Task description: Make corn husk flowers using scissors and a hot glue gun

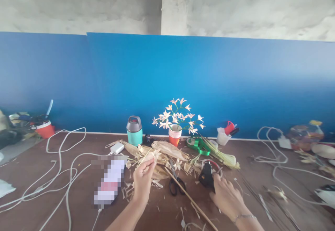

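Cream husk piece [155,155] up-L of scissors [173,188]; L hand [143,177] fingers pinching it. Keep pinch light, nr edge, so it won't crush. R hand [227,195] at blk tool [206,175], R of scissors; fingers partly hidden, can't tell if gripping.

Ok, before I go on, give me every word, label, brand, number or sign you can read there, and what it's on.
None can be read.
Phone: screen pixelated, unreadable.
Flower cup: any print is too small to read.
Black tool by the right hand: no text I can make out.
Teal flask: no legible label.
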`<state>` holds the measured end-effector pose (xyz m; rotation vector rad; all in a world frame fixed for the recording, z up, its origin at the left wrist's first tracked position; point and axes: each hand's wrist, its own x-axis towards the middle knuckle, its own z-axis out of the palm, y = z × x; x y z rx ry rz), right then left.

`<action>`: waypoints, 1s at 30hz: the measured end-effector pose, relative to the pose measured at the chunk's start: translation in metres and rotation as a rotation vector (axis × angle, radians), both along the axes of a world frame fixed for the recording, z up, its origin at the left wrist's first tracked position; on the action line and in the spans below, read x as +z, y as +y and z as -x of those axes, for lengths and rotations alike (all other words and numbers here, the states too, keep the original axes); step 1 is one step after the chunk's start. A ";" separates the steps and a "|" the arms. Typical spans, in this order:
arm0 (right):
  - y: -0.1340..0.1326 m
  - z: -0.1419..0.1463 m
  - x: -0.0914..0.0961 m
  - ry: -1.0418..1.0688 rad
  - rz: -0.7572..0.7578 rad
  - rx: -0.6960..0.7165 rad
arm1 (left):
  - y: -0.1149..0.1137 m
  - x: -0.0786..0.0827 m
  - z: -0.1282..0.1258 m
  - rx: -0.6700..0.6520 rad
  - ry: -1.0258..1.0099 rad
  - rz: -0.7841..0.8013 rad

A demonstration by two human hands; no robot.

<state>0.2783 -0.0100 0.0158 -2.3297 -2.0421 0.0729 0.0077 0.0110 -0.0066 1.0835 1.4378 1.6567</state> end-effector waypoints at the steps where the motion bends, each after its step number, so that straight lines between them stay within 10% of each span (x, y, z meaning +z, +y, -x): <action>1: -0.002 0.007 0.006 -0.055 -0.006 -0.022 | 0.000 0.000 0.000 0.004 0.001 0.001; 6: 0.001 0.072 0.034 0.046 -0.168 0.251 | -0.001 0.003 0.002 0.024 0.072 -0.003; 12: 0.019 0.146 0.010 0.287 0.029 0.529 | -0.003 0.006 0.004 0.051 0.152 -0.029; 21: 0.028 0.147 -0.024 0.265 -0.075 0.601 | -0.003 0.006 0.003 0.082 0.233 -0.089; 30: 0.039 0.137 -0.002 0.743 -0.110 0.523 | -0.003 0.001 0.005 0.076 0.292 -0.044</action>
